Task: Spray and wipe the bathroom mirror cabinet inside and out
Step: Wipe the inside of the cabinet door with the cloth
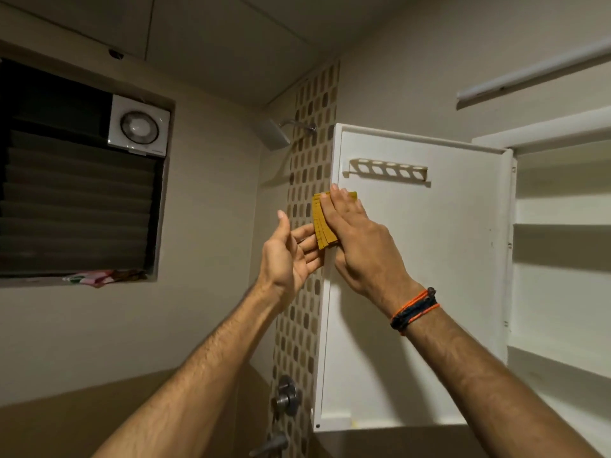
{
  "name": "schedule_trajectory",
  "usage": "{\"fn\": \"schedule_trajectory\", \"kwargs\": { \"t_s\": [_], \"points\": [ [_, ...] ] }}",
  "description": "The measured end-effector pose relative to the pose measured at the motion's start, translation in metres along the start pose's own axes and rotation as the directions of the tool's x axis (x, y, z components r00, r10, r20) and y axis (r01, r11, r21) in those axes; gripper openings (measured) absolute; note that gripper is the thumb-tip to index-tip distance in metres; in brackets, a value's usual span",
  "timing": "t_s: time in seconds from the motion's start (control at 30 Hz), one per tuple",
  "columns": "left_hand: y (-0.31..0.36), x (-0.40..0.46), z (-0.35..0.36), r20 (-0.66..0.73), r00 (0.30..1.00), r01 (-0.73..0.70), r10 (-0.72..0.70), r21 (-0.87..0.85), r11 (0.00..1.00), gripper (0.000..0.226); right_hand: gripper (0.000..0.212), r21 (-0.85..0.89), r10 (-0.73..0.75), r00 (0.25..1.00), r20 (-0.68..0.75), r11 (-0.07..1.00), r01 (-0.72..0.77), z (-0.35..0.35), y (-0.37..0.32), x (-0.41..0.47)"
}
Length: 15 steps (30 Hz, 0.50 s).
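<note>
The right hand [355, 239] presses a folded yellow cloth [322, 223] flat under straight fingers against the open cabinet door [429, 276], at its free edge. The left hand [291, 256], fingers loosely open and holding nothing, steadies that edge from behind. Too hard a push could swing the door, or the cloth could slip off the edge.

"What is my right hand [355, 236] doing?"

"I press the folded yellow cloth [322, 223] flat on the inside of the open white cabinet door [429, 276], near its left edge, under the toothbrush holder [386, 169]."

"And my left hand [291, 256]?"

"Its straight fingers touch the door's edge from behind."
</note>
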<state>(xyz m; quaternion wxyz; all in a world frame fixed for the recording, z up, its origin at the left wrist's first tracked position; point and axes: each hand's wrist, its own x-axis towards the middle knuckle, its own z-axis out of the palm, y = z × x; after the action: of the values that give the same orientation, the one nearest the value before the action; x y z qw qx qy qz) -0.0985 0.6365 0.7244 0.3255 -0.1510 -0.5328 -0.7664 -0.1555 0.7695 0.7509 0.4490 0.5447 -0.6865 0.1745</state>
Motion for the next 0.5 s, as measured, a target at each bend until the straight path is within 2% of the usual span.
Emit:
{"fn": "schedule_trajectory", "kwargs": {
  "t_s": [0.13, 0.5],
  "points": [
    [-0.011, -0.01, -0.012, -0.001, 1.0, 0.023, -0.023, 0.003, 1.0, 0.081, 0.078, 0.076, 0.01, 1.0, 0.016, 0.997, -0.011, 0.021, -0.009, -0.03],
    [-0.049, -0.054, -0.042, -0.012, 0.979, 0.202, -0.201, 0.067, 0.977, 0.088, 0.082, 0.176, 0.065, 0.996, 0.053, 0.982, -0.074, 0.074, -0.036, -0.113]
  ]
}}
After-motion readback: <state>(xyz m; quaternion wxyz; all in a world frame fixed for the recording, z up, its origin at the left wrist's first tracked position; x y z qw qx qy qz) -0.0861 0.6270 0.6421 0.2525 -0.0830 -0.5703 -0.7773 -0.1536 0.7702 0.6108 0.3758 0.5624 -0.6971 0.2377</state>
